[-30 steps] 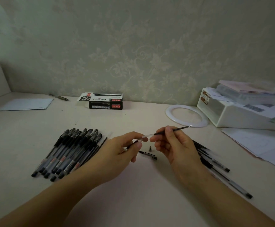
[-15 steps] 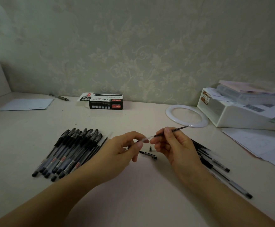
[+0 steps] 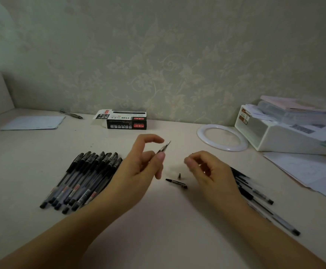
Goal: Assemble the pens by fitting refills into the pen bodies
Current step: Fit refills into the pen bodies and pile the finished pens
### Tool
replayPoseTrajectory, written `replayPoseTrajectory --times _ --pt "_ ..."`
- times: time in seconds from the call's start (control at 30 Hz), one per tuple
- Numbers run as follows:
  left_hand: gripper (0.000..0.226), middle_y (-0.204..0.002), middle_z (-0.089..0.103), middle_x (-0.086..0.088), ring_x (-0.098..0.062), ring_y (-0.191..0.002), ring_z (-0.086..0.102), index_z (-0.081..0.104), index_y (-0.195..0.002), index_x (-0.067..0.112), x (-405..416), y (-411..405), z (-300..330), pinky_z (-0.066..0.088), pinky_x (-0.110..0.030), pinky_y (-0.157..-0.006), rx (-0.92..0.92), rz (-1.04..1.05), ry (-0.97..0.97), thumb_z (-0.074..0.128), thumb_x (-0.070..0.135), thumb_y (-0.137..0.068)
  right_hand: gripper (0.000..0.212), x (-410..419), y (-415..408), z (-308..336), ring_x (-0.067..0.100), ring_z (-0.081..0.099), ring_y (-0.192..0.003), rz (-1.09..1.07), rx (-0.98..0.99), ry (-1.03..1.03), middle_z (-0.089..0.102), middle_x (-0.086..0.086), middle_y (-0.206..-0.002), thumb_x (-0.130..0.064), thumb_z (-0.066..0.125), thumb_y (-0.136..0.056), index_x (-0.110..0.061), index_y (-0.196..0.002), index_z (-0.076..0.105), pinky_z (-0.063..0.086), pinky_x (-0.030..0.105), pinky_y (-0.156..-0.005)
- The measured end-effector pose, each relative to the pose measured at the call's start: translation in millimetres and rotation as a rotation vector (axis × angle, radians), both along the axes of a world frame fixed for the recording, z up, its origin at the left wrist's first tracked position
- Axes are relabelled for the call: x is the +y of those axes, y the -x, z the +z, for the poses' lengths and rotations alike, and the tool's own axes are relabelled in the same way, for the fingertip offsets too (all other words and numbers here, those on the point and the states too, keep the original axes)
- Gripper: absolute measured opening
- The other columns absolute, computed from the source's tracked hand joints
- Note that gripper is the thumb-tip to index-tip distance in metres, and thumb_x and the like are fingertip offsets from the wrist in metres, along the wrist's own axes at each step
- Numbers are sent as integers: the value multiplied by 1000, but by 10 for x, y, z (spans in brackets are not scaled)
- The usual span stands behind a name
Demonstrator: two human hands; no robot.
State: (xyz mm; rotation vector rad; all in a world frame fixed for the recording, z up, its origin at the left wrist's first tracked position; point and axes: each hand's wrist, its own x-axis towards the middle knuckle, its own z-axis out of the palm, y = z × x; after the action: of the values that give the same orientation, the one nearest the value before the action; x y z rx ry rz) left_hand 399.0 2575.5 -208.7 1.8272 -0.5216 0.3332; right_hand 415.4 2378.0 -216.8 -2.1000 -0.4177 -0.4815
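Above the pale tabletop point(image 3: 158, 220), the left hand point(image 3: 139, 167) pinches a clear plastic pen body point(image 3: 163, 149) between thumb and fingers, its end tilted up and away. 1 second ago the right hand point(image 3: 206, 169) was feeding a thin black refill into that body; now the refill no longer sticks out, and the right hand has drawn back to the right, fingers loosely curled. Whether it holds anything I cannot tell. That suggests the refill is seated. Likely next are the small dark tip cone point(image 3: 179, 176) and black pen cap point(image 3: 176, 182) lying between the hands. Finished black-capped pens point(image 3: 80, 177) lie left; loose parts point(image 3: 255, 193) right.
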Motion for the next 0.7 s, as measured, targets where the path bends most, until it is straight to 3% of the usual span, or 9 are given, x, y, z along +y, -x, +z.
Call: replayPoseTrajectory --times 0.1,0.17,0.27,0.37,0.47,0.53,0.63,0.7 --pt "16 -65 59 1 -3 -51 43 47 -113 38 23 -17 -33 38 -16 -52 -39 91 -108 44 30 -99 3 -55 -61 -34 8 56 -75 -46 -29 116 64 -12 -86 -22 68 -89 -19 -87 70 43 15 -65" --pt "15 -67 59 3 -6 -51 47 50 -108 41 32 -27 -69 43 -21 -53 -42 135 -203 44 33 -98 6 -45 -64 -59 8 56 -73 -35 -34 195 62 -14 -84 -29 70 -86 -23 -88 70 41 13 -66" --pt "13 -71 60 7 -13 -60 56 51 -104 43 48 -38 -110 53 -32 -67 31 160 -295 44 35 -98 12 5 -85 -104 5 54 -71 -35 -28 290 58 -14 -86 -34 72 -84 -28 -95 71 38 9 -68" --pt "12 -72 60 9 -8 -53 51 53 -102 43 47 -41 -124 44 -19 -51 39 155 -361 46 33 -98 8 11 -121 -136 -1 53 -75 -9 5 312 59 -11 -84 -26 73 -86 -24 -93 75 36 5 -69" --pt "13 -68 59 5 -5 -51 50 55 -103 41 50 -32 -121 40 -15 -50 33 136 -421 47 32 -98 5 -2 -133 -130 -2 53 -75 -11 45 305 61 -9 -80 -17 74 -84 -22 -85 75 37 5 -68" --pt "13 -68 59 4 -5 -52 49 55 -105 40 47 -24 -131 38 -16 -51 30 125 -472 46 33 -98 7 -4 -137 -118 2 56 -74 -29 50 224 65 -10 -78 -14 73 -85 -21 -82 74 39 6 -67" --pt "13 -68 58 3 -5 -52 49 55 -104 41 45 -16 -136 39 -15 -52 28 108 -487 46 33 -98 8 -18 -119 -48 0 64 -72 11 137 -148 73 -8 -79 -13 71 -87 -21 -87 73 48 10 -69" --pt "14 -69 58 4 -4 -52 49 55 -104 42 40 -12 -130 40 -14 -52 26 91 -471 46 33 -98 10 -1 -80 -20 1 65 -69 116 206 -290 74 -3 -79 -9 69 -88 -18 -91 72 50 12 -67"
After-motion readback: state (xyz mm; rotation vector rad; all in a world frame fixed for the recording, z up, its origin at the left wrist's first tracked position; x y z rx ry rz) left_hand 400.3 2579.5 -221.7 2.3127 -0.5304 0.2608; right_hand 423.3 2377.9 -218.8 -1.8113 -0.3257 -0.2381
